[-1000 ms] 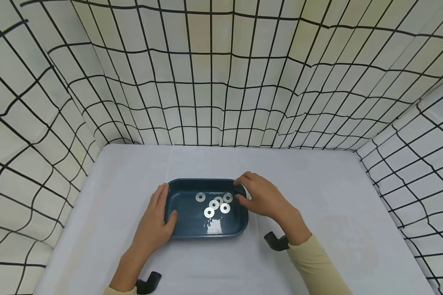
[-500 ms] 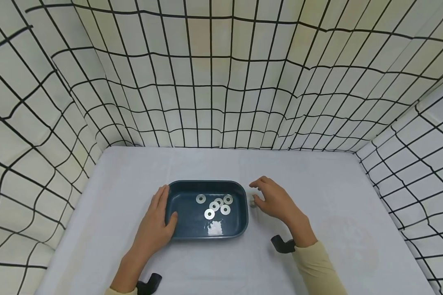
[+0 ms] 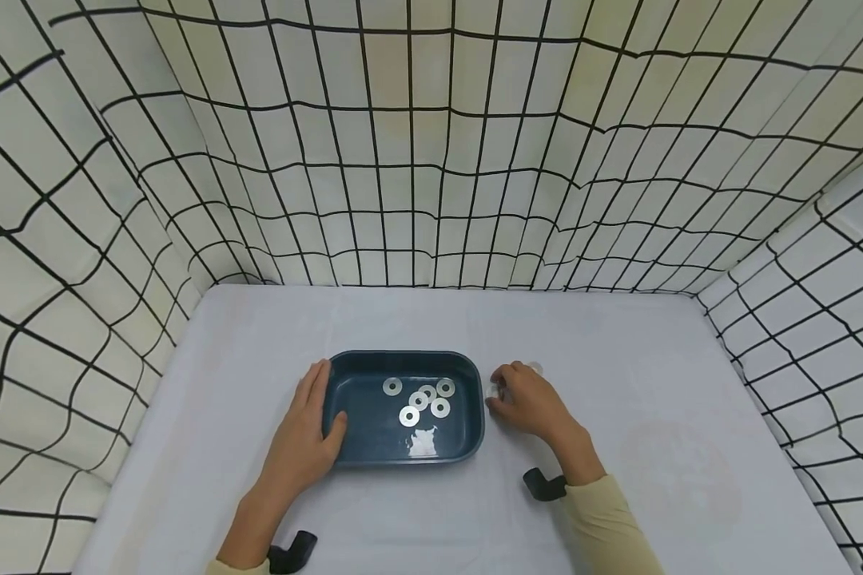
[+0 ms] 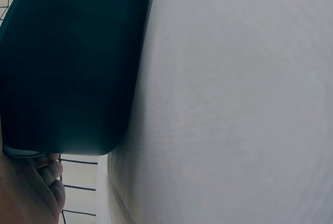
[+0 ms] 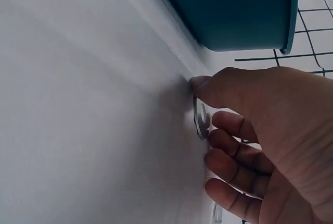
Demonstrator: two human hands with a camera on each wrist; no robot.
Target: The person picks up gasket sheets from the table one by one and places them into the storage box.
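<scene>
- The white table [image 3: 618,351], walled on three sides by gridded cloth [image 3: 431,160], carries everything within easy reach of both arms
- The dark blue tray [image 3: 475,431] sits near the table's middle, open side up, so that small parts dropped in stay gathered on its floor
- The left hand [image 3: 302,443] lies against the tray's left wall, fingers straight and close together along the outside, thumb hooked over the rim to the inside; to my eye this steadies the tray against sliding
- The right hand [image 3: 528,399] rests on the table just beside the tray's right wall, fingers curled down; the right wrist view shows thumb and forefinger pinching a washer [image 5: 200,117] held on edge against the cloth, likely tipped up because a flat disc is hard to lift otherwise
- Five washers in the tray [image 3: 419,398] lie flat in a loose cluster, some touching
- One loose washer [image 3: 534,368] lies flat on the table just beyond the right hand's fingers
</scene>
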